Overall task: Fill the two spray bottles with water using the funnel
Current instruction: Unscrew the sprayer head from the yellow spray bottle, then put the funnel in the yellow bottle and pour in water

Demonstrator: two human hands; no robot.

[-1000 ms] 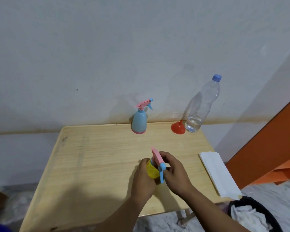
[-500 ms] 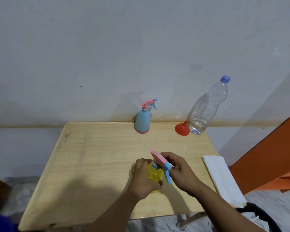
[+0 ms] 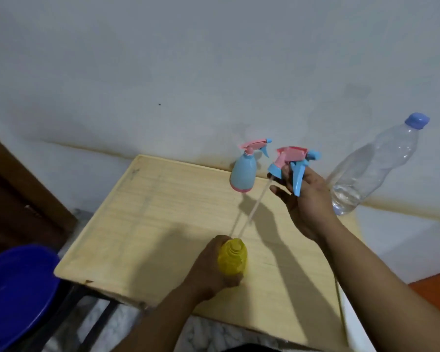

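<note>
My left hand grips the yellow spray bottle, which stands uncapped on the wooden table. My right hand holds its pink and blue spray head lifted up and to the right; the thin dip tube slants down toward the bottle's open mouth. A blue spray bottle with its pink head on stands at the table's far edge. The clear water bottle, blue-capped with a little water, leans at the right by the wall. The funnel is hidden behind my right hand.
A blue plastic tub sits on the floor to the left of the table. A dark wooden door frame is at far left. The white wall runs right behind the table.
The spray head came off the yellow bottle: my right hand lifted it up and to the right, drawing the tube out. The camera view swung left.
</note>
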